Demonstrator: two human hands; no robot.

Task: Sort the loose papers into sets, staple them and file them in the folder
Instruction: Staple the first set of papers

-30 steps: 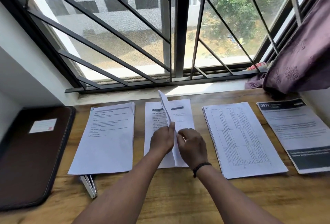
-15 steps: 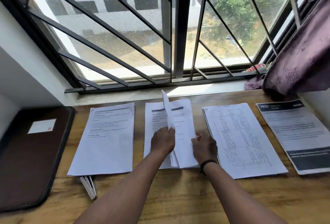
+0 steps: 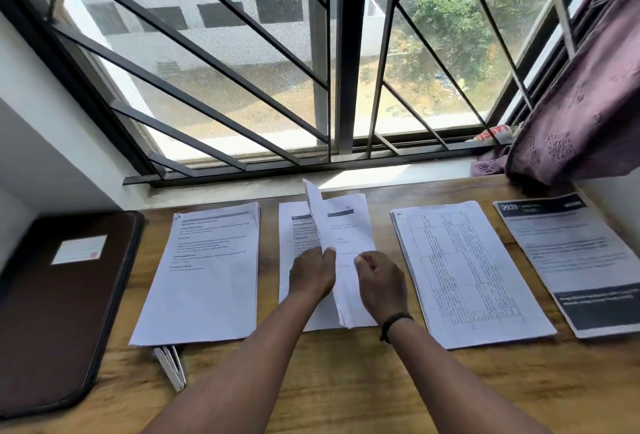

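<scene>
wooden desk (image 3: 346, 381), both hands (image 3: 311, 274) seemingly on the lifted middle papers (image 3: 341, 225)

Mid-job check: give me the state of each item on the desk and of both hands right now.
folder: closed, flat at desk's left end
left pile: flat, covering part of the stapler
stapler: lying down, untouched
second pile: pages lifted, being leafed through
left hand: pinches a raised sheet
right hand: fingers curled on the turned pages
table-print pile: flat
dark-header sheet: flat
</scene>
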